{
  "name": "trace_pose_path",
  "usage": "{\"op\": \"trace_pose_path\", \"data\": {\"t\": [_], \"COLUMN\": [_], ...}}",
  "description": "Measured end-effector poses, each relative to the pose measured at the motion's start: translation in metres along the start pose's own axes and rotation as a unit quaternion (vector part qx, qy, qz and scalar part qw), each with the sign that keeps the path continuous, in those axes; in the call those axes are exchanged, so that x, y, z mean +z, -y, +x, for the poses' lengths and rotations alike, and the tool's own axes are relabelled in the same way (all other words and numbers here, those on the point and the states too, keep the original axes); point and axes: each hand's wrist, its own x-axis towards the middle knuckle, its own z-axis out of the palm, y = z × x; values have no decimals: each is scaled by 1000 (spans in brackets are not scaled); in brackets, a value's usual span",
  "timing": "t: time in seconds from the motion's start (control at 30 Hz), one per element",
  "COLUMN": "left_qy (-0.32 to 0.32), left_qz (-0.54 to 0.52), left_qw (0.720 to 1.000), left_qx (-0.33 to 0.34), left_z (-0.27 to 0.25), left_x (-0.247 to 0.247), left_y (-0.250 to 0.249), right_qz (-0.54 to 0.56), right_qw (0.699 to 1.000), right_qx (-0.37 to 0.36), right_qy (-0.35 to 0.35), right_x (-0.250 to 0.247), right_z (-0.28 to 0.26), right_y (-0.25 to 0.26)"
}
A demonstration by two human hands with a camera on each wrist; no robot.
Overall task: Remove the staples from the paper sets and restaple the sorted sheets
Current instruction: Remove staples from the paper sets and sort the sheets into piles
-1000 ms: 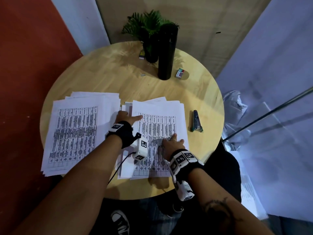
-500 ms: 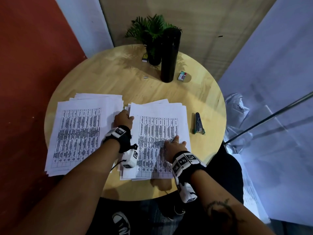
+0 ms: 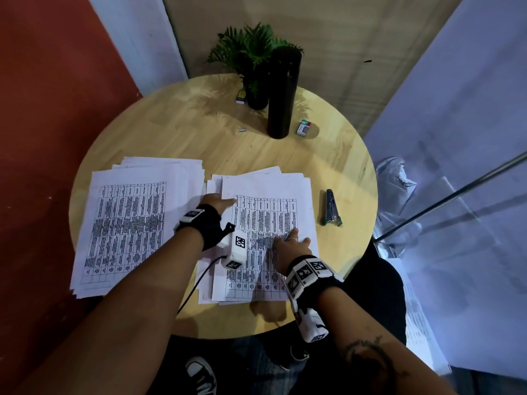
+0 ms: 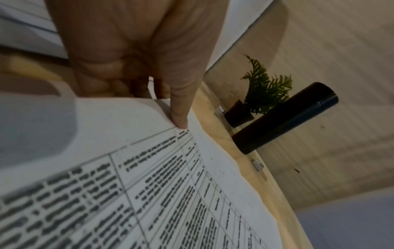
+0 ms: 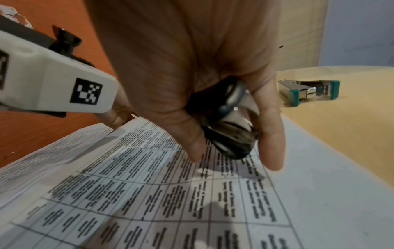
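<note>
Two stacks of printed table sheets lie on the round wooden table (image 3: pixel 182 129): a left stack (image 3: pixel 134 223) and a right stack (image 3: pixel 271 212). My left hand (image 3: pixel 224 201) pinches the upper left edge of the right stack's top sheets (image 4: pixel 149 168), thumb (image 4: pixel 179 118) on top and fingers curled underneath. My right hand (image 3: pixel 291 241) rests on the middle of the same stack and grips a black and chrome staple remover (image 5: pixel 230 133). A teal-tipped metal stapler (image 3: pixel 330 208) lies on the table to the right of the stack, untouched.
At the back stand a tall black bottle (image 3: pixel 282 92) and a potted plant (image 3: pixel 251 58). A small staple box (image 3: pixel 304 127), another small box (image 3: pixel 241 96) and a loose staple strip (image 3: pixel 242 129) lie near them. The table's near edge is just below the papers.
My left hand shifted along the right stack's left edge, and its thumb now lies on the top sheet again. The right hand stays on the stack.
</note>
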Motion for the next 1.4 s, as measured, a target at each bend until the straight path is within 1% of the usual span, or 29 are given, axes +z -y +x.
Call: {"op": "trace_pose_path", "data": {"t": [0.07, 0.13, 0.23, 0.3, 0.33, 0.37, 0.43, 0.47, 0.5, 0.57, 0.6, 0.63, 0.7, 0.8, 0.87, 0.9, 1.0, 1.03, 1.07, 1.1, 1.2, 1.27, 1.33, 1.37, 1.4], "left_qy": [5, 4, -16, -34, -44, -56, -58, -58, -58, -51, -49, -54, -56, -63, -95, -124, -213, -223, -218, -199, -84, -47, -40, -45, -53], "left_qz": [8, 39, 72, 62, 53, 45, -9, -39, -56, -85, -99, -110, -119, -118, -94, -88, -92, -103, -117, -131, -156, -184, -215, -228, -236], "left_qw": [1000, 999, 994, 989, 986, 980, 974, 970, 966, 955, 950, 944, 934, 919, 907, 900, 874, 864, 858, 859, 874, 869, 859, 854, 849], "left_qx": [8, 26, 81, 126, 153, 184, 217, 233, 247, 280, 294, 307, 332, 370, 399, 409, 427, 438, 451, 454, 453, 457, 463, 466, 469], "left_z": [3, -5, -23, -35, -44, -57, -67, -75, -83, -99, -106, -113, -125, -143, -150, -154, -173, -179, -190, -197, -215, -229, -240, -244, -248], "left_x": [-2, -8, -16, -21, -22, -27, -30, -31, -33, -35, -37, -39, -44, -55, -63, -68, -79, -82, -85, -87, -93, -96, -99, -101, -103], "left_y": [4, 2, -5, -11, -12, -19, -22, -25, -28, -34, -36, -39, -43, -49, -54, -56, -68, -74, -82, -89, -106, -114, -122, -125, -128], "right_qz": [-12, -13, 5, 48, 90, 128, 164, 173, 183, 175, 155, 130, 88, 59, 51, 49, 50, 52, 51, 53, 54, 62, 116, 158, 205], "right_qw": [1000, 1000, 1000, 998, 994, 985, 957, 939, 920, 892, 889, 893, 902, 895, 884, 879, 880, 877, 872, 866, 852, 836, 800, 774, 740], "right_qx": [-1, -3, -20, -30, -28, -27, -37, -57, -88, -158, -181, -189, -182, -181, -187, -192, -196, -200, -205, -210, -218, -235, -276, -297, -314], "right_qy": [2, 3, 16, -11, -50, -113, -234, -292, -335, -385, -390, -386, -381, -402, -425, -433, -430, -433, -442, -451, -473, -493, -520, -537, -558], "right_x": [0, 0, -9, -21, -29, -43, -69, -82, -96, -119, -128, -136, -146, -154, -158, -161, -167, -168, -170, -171, -177, -181, -188, -190, -193], "right_z": [0, 0, 1, 1, -3, -13, -19, -23, -30, -42, -46, -53, -65, -87, -100, -106, -119, -123, -129, -134, -149, -157, -165, -169, -176], "right_y": [1, 0, -7, -12, -15, -17, -18, -15, -10, 1, 6, 11, 17, 23, 25, 26, 26, 27, 27, 28, 32, 34, 34, 34, 34]}}
